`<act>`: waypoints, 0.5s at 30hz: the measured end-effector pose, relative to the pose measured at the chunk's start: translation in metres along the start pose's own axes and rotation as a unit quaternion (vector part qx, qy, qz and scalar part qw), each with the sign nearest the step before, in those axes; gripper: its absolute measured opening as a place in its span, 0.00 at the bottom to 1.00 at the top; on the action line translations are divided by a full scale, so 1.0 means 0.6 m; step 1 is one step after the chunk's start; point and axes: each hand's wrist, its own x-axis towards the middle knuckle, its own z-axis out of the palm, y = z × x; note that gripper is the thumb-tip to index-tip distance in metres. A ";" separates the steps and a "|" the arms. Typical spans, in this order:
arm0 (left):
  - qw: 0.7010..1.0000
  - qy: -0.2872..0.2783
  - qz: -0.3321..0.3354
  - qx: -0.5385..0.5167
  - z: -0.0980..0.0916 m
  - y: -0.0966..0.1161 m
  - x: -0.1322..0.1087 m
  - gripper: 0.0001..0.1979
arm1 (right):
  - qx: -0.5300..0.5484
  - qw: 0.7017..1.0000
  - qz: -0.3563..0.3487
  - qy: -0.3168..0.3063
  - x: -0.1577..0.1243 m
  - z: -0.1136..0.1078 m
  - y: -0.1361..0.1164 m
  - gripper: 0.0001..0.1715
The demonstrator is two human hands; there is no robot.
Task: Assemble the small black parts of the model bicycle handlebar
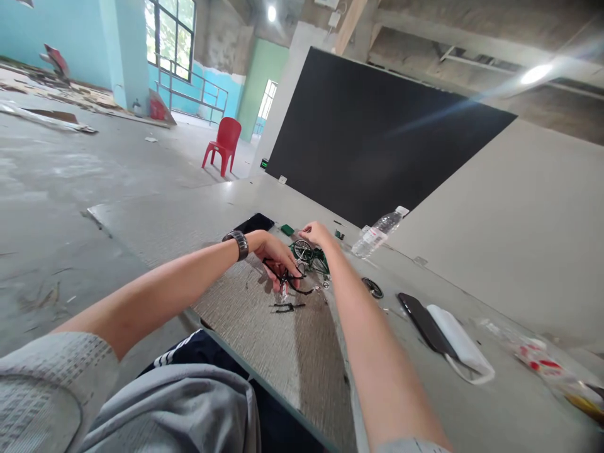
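Note:
My left hand point(278, 255), with a dark bracelet at its wrist, is closed around a thin black curved part point(302, 290), whose ends stick out below the fingers. Beyond it, a green model bicycle point(321, 261) with a spoked wheel point(302, 250) lies on the table, partly hidden by my right forearm. My right hand point(315, 233) reaches past the bicycle with its fingers bent together; whatever may be between the fingertips is too small to make out. A small black forked piece point(285, 307) rests in front of my left hand. A loose wheel point(372, 288) lies right of my right forearm.
Behind my left hand are a black phone point(255, 222) and a small green block point(287, 230). A clear plastic bottle point(380, 233) leans at the back right. Further right lie a dark case point(427, 324), a white case point(460, 343) and plastic packaging point(542, 358). A dark panel point(377, 132) stands behind.

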 end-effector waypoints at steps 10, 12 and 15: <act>0.999 -0.004 0.020 0.035 -0.009 -0.003 0.005 0.27 | 0.006 0.999 -0.008 -0.031 0.010 -0.010 -0.010 0.20; 0.999 -0.006 0.019 0.035 -0.010 -0.003 0.006 0.26 | 0.004 0.999 -0.007 -0.033 0.010 -0.011 -0.011 0.20; 0.999 -0.011 0.015 0.033 -0.010 -0.002 0.007 0.25 | 0.000 0.999 -0.003 -0.034 0.010 -0.011 -0.013 0.20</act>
